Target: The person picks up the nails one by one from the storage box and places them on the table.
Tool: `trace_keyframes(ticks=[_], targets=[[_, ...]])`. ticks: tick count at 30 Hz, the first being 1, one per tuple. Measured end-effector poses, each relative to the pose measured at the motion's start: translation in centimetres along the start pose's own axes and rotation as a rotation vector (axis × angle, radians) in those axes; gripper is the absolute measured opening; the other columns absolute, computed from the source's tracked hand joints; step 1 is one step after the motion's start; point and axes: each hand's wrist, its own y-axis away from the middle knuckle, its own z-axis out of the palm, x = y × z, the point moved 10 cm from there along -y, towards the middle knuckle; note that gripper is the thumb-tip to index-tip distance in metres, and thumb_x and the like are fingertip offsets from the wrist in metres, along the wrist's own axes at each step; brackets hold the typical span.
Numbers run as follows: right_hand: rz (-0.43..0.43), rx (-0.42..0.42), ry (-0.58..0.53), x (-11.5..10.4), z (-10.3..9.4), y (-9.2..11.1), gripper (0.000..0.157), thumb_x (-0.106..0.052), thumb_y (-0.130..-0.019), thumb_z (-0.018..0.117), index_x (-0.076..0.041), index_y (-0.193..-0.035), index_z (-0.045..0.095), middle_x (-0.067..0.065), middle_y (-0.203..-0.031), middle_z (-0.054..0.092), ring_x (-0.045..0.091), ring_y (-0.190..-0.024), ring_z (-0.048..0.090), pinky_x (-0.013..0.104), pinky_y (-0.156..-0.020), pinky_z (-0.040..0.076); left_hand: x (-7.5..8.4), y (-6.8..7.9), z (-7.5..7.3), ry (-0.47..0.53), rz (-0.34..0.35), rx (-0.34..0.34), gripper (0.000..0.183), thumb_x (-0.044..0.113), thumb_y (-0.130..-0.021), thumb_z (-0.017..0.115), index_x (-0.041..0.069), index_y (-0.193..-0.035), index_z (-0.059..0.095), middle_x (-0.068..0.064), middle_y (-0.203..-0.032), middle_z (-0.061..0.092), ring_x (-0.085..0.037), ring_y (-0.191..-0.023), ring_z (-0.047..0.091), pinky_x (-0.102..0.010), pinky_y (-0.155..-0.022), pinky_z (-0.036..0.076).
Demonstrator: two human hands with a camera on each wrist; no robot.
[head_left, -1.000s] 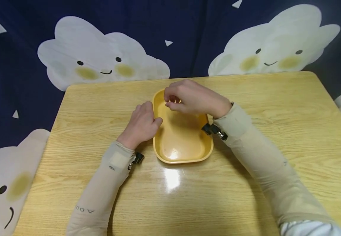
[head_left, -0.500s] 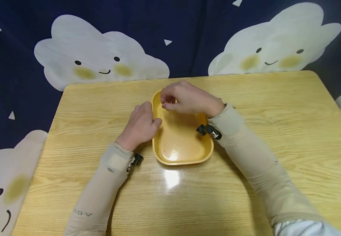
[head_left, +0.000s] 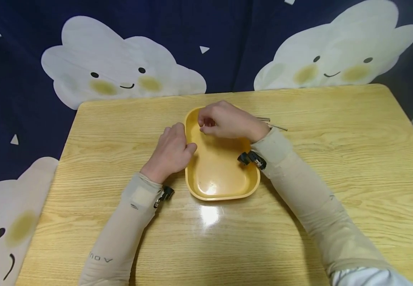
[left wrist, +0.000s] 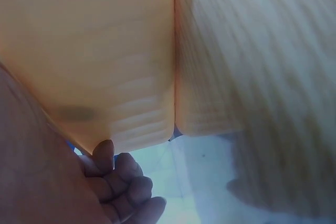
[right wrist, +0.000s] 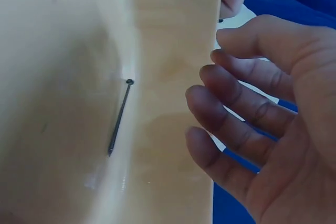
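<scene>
My left hand (head_left: 172, 151) holds the left rim of a yellow tray (head_left: 222, 195), its thumb hooked over the edge and the fingers outside. Above the far half of that tray hovers my right hand (head_left: 228, 121), fingers bent and thumb near the index finger. Nothing shows between those fingers in the right wrist view, where a dark nail (right wrist: 120, 119) lies on the tray floor beside the wall. In the left wrist view, curled fingertips (left wrist: 126, 174) sit near the tray's outer side.
Several thin metal rods (head_left: 278, 127) lie on the wooden table (head_left: 335, 159) just beyond the right wrist, partly hidden by it. A dark blue curtain (head_left: 228, 39) with cloud prints hangs behind the table.
My right wrist has shifted left, and the thin rods on the table behind it now show. My left hand stays at the tray rim.
</scene>
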Motion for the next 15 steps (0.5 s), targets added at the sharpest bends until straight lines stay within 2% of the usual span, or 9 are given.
trace_keyframes(ticks=[8,15], targets=[[0.038,-0.019,0.020,0.9,0.6,-0.1,0.005,-0.016,-0.095,0.067,-0.012,-0.094,0.069,0.003,-0.088,0.068,0.018,-0.081,0.060,0.030,-0.076,0.047,0.1,-0.1,0.0,0.000,0.003,0.004,0.028,0.027,-0.093,0.052,0.002,-0.103,0.048,-0.014,-0.093,0.048,-0.035,-0.092,0.046,-0.042,-0.080,0.039],[0.079,-0.046,0.037,1.8,1.1,-0.2,0.016,-0.017,-0.095,0.069,-0.006,-0.106,0.071,0.010,-0.098,0.069,0.024,-0.088,0.062,0.036,-0.083,0.050,0.1,-0.1,-0.1,-0.011,0.005,0.007,0.028,0.028,-0.093,0.052,0.002,-0.103,0.049,-0.014,-0.092,0.048,-0.036,-0.091,0.047,-0.043,-0.080,0.040]])
